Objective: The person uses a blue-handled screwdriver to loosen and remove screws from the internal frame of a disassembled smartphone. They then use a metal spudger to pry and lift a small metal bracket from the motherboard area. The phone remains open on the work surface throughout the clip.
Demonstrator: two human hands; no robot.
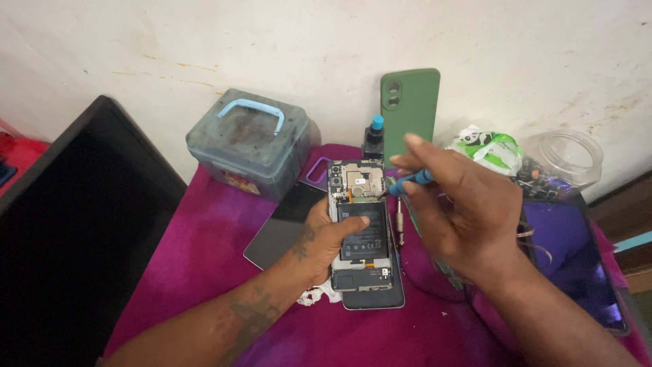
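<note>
**Both hands on an opened phone**

The opened smartphone with its back cover off, black battery and circuit board exposed (360, 228), lies at the centre of the magenta cloth-covered tabletop (204, 272). The left hand (326, 238) comes in from seven o'clock, forearm stretched diagonally across the cloth, fingers curled around the phone's left edge and thumb pressed flat on the battery.

The right hand (462, 211) enters from five o'clock, wrist raised and bent, fingers pinched shut around a slim blue-handled screwdriver (411, 181) whose tip points at nine o'clock, meeting the board near the phone's upper right edge.

At twelve o'clock a green phone case (410, 109) leans on the wall. A grey plastic box with a blue handle (251, 139) sits at ten o'clock, a clear glass jar (567, 160) at two o'clock.
</note>
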